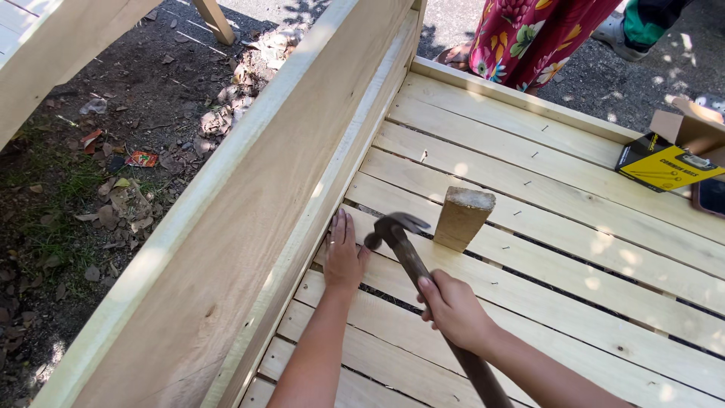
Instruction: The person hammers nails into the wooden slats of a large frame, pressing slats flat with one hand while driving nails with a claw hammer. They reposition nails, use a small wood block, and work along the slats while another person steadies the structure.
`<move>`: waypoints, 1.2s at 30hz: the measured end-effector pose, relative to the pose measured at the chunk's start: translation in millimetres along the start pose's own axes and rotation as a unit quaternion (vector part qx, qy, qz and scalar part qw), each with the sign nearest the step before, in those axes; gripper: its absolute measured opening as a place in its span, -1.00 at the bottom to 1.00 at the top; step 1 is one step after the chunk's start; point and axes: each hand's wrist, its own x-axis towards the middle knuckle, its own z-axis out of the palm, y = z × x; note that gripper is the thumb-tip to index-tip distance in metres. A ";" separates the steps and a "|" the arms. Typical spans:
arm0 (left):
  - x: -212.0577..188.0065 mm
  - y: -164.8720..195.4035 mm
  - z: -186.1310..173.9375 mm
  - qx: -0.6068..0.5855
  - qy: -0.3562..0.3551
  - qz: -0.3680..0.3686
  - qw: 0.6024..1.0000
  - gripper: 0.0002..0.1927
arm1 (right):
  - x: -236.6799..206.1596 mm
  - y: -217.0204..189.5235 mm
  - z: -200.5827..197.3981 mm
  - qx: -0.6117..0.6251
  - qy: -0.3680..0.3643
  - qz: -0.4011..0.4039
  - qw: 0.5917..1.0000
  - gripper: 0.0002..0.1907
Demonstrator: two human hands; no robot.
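Head view, looking down on a pale wooden slat platform with a tall side board along its left edge. Left hand lies flat, fingers together and extended, palm down on a slat right against the foot of the side board; grip not closed on anything, just pressing the wood. Right hand has its grip wrapped tight round the brown handle of a hammer, about mid-handle. Hammer head sits just beside the left hand's fingers, near the joint of slat and side board; cannot tell if it touches the wood. Small wooden block stands upright on the slats just right of the hammer head, apart from both hands. Yellow and black cardboard box, flap open, rests at the platform's far right edge. Another person's flowered red garment shows beyond the far end. Dirt ground with dry leaves lies left of the side board.
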 end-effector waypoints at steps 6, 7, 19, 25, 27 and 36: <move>-1.6 -6.1 -1.6 0.019 0.006 -0.010 1.000 -0.19 | 82.4 -50.9 36.7 -0.094 0.184 -0.159 0.965 -0.63; -0.7 -8.3 -2.9 0.019 -0.001 -0.007 1.000 -0.20 | 90.6 -51.3 39.4 -0.138 0.236 -0.220 0.937 -0.65; 9.7 -19.2 -8.8 0.001 -0.066 -0.034 0.997 -0.23 | 114.9 -70.3 69.5 -0.208 0.212 -0.098 0.950 -0.62; 7.1 -25.4 2.5 -0.010 -0.055 -0.040 0.998 -0.37 | 117.0 -62.5 83.5 -0.160 0.291 -0.141 0.933 -0.61; 6.6 -28.1 3.3 0.020 -0.057 -0.027 0.998 -0.39 | 128.4 -61.7 88.8 -0.214 0.255 -0.122 0.935 -0.62; 1.0 -30.4 11.2 0.009 -0.040 0.000 0.999 -0.40 | 88.6 6.6 65.1 -0.160 0.193 -0.104 0.963 -0.67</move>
